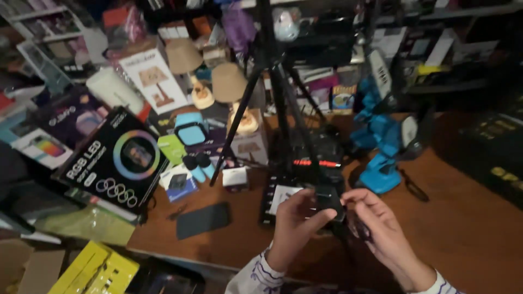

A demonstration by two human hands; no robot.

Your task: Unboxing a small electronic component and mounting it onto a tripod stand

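Together, the left hand (297,220) and right hand (376,226) close their fingers on a small black device (329,202) above the wooden bench (463,228), beside a tripod (283,103).

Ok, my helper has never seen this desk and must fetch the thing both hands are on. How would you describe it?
Start at the black tripod standing mid-table. Below it, at the near edge, the left hand and right hand meet on a small black boxy device. Unlike the flat dark phone lying leftward, it is chunky and held up.

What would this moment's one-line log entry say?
left hand: grips small black device | right hand: pinches its side | tripod: standing on wooden table
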